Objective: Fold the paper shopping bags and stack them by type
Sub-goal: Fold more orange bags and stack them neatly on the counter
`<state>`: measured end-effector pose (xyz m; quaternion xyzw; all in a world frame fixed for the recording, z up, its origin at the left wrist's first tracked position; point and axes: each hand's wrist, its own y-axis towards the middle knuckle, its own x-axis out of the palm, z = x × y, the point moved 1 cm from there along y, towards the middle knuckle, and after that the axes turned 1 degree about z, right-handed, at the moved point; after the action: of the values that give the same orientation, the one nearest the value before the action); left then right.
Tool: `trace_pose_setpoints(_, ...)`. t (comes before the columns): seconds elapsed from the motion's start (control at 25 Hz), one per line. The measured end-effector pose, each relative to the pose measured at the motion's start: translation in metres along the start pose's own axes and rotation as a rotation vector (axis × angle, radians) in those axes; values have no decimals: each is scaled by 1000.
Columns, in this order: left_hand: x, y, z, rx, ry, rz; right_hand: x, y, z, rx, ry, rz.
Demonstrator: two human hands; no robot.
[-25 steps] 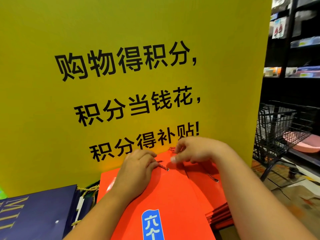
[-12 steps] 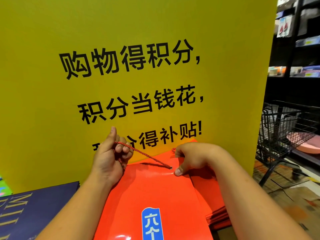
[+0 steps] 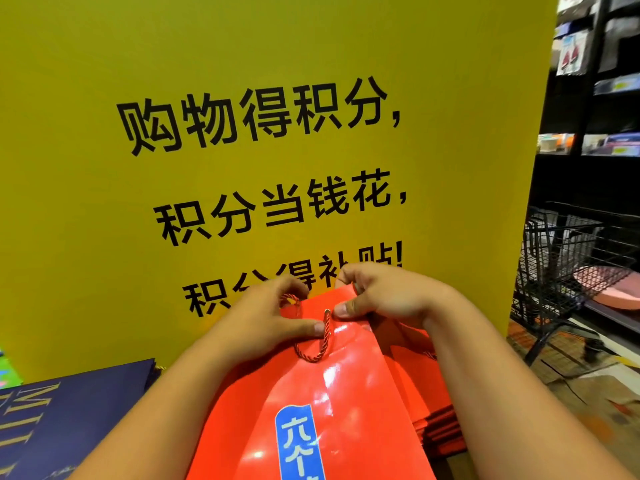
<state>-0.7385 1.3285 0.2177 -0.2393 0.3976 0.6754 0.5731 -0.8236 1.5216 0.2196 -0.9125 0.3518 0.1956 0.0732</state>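
A big yellow sign [image 3: 242,81] with black writing fills the back. Dark shelves [image 3: 595,109] and a wire cart [image 3: 561,258] stand to the right.

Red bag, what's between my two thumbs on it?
In the head view, the twisted rope handle lies on the red bag between the thumbs of the left hand and the right hand.

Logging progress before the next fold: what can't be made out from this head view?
Head view:
Red bag: lower part and blue label cut off by the bottom edge.
Red stack beneath: count hidden by that bag and the right forearm.
Navy bag: lettering cut off by left and bottom edges.
Yellow sign: last line partly covered by left hand and right hand.
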Motion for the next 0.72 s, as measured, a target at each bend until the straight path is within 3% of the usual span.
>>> trace_pose_setpoints(0.04, 0, 1, 3, 37, 146, -25, 0, 0, -3, -26, 20, 23)
trace_pose_setpoints(0.12, -3, 0, 7, 44, 118, -67, 0, -1, -7, -50, 94, 32)
trace_pose_setpoints(0.32, -18, -1, 17, -170, -386, -119, 4, -10, -2, -28, 318, 26)
trace_pose_setpoints(0.44, -33, 5, 11, -252, -540, -122, -5, -31, -4, 110, 341, -101)
trace_pose_setpoints(0.52, -50, 5, 10, -279, -585, -47, -18, -54, -2, 188, 311, -141)
trace_pose_setpoints(0.64, -78, 3, -7, -357, -642, 158, -50, -82, 17, 238, 447, -50)
trace_pose_setpoints(0.72, -87, -7, -25, -477, -488, 273, -67, -100, 28, 154, 603, -28)
